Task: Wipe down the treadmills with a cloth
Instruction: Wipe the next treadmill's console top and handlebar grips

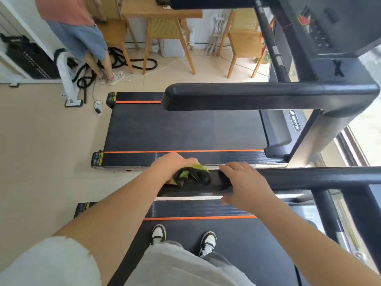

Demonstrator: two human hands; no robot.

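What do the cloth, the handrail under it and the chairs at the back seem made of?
The cloth: soft fabric, yellow-green and black, judging by its crumpled folds under the left hand. The handrail: probably hard plastic or coated metal, black, semi-gloss, with soft reflections. The chairs: light wood frames with woven, cane-like backs.

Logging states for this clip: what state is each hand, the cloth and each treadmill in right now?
left hand: holds the cloth, pressing it on the handrail
right hand: open, resting on the handrail
cloth: bunched up, on the handrail's end
handrail: under both hands
near treadmill: person stands on its belt
far treadmill: nobody on its belt
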